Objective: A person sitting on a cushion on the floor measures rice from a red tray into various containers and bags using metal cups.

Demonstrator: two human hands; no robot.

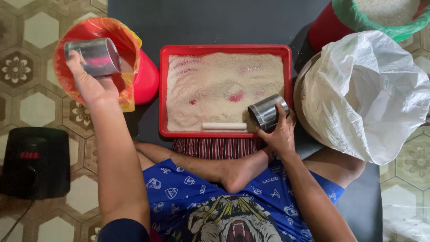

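My left hand [92, 85] grips a metal cup [95, 56], tipped on its side over the mouth of a red bucket [145, 78] lined with an orange plastic bag. A second metal cup [267, 111] is in my right hand [280, 130], tilted down into the near right corner of a red tray [163, 89]. The tray is spread with pale rice [215, 85], with red bottom showing through in spots. A short white stick [224, 126] lies in the rice at the tray's near edge.
A large white sack [371, 94] stands open at the right. Behind it is a red bucket [324, 27] with a green liner holding rice. A black device [36, 161] sits on the tiled floor at the left. My crossed legs lie under the tray, on a dark mat [215, 20].
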